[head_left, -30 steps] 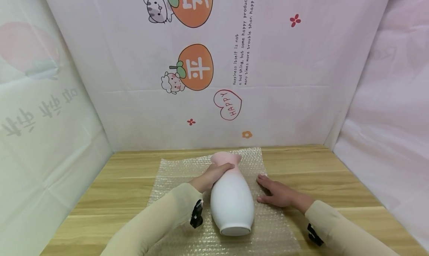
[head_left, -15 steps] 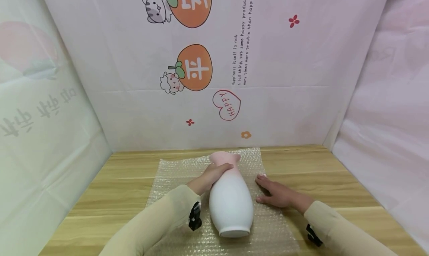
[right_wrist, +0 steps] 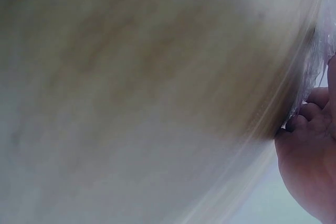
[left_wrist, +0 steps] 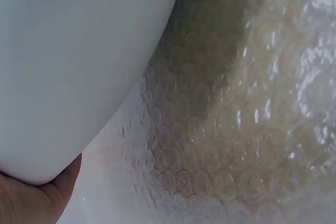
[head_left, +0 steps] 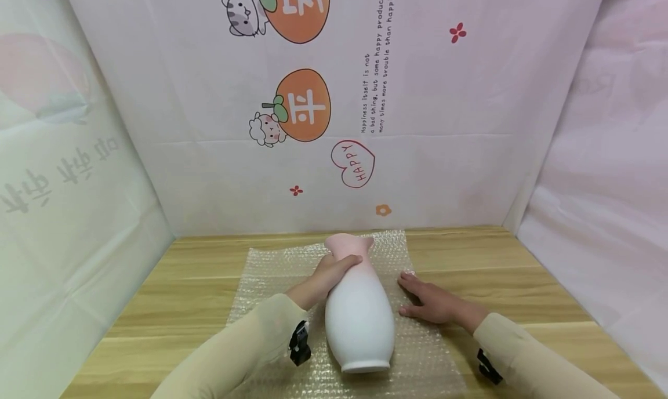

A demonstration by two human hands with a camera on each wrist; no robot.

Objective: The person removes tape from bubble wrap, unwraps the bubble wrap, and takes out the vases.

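Observation:
My left hand (head_left: 326,277) grips the pink neck of a vase (head_left: 360,323); the thumb lies over the neck, and the other fingers are mostly hidden behind it. The vase fades from pink at its flared mouth to white at its base. Its base points toward me, over a sheet of bubble wrap (head_left: 276,277). In the left wrist view the white body of the vase (left_wrist: 79,56) fills the upper left, with clear bubbles beside it. Along the sheet's right edge my right hand (head_left: 430,300) rests on the wrap, apart from the vase, with thumb and fingers spread.
Under the wrap is a wood-grain table (head_left: 522,306), showing on both sides of the sheet. A white printed cloth (head_left: 443,155) stands behind it as a wall, and pale cloths hang at left and right.
The vase has tilted slightly: its mouth sits a little higher in view and the underside of its base no longer shows. My left wrist has shifted slightly left. My right hand stays put.

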